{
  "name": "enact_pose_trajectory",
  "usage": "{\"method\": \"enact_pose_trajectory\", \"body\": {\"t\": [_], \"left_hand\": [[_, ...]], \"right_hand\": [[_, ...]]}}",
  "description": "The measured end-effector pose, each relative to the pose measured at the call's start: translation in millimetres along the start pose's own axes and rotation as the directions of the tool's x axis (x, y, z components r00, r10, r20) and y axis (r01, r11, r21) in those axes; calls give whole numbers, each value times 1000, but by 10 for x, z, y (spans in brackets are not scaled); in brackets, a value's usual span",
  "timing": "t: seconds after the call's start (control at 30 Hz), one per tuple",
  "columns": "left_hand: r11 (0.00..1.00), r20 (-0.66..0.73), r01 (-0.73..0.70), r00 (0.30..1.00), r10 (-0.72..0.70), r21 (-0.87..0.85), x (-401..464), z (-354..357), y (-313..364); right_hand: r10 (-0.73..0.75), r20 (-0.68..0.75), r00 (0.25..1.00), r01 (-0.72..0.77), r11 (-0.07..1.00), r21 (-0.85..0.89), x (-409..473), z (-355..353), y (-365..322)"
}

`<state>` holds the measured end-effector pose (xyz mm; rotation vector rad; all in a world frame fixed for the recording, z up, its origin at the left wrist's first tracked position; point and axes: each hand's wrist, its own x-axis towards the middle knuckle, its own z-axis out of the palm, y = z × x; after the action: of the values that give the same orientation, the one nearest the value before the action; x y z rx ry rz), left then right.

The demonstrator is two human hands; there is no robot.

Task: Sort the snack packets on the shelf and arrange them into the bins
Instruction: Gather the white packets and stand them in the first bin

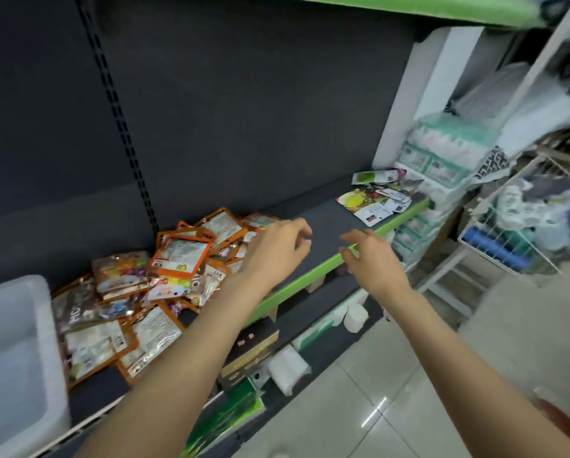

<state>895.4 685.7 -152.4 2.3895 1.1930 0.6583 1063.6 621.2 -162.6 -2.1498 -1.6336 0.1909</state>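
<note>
Both hands hover empty with loosely curled fingers over the shelf; the orange packet heap lies left, just beside the left hand, bin far left, right hand farther.

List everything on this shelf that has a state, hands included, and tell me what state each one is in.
Left hand: over the shelf, fingers loosely curled, holding nothing.
Right hand: above the shelf's green edge, fingers loosely curled, holding nothing.
Orange packets: unsorted, lying in an overlapping heap.
Far packets: loose jumble at the shelf's right end.
White bin: open-topped, no packets visible inside.
</note>
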Motion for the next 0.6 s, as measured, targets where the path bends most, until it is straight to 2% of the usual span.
{"method": "enact_pose_trajectory", "body": {"t": [0.17, 0.37, 0.5, 0.6], "left_hand": [[998, 55, -48, 997, 46, 32, 938, 390, 224], [998, 106, -40, 994, 35, 44, 1850, 827, 528], [999, 124, -15, 992, 11, 34, 2438, 1185, 746], [998, 130, 57, 990, -60, 28, 2860, 1520, 844]], "right_hand": [[44, 7, 999, -44, 999, -7, 780, -176, 529], [57, -20, 998, -57, 998, -2, 1471, -316, 1241], [72, 6, 997, -72, 997, -16, 1953, -401, 1857], [64, 40, 997, -63, 998, -19, 2358, -445, 2337]]}}
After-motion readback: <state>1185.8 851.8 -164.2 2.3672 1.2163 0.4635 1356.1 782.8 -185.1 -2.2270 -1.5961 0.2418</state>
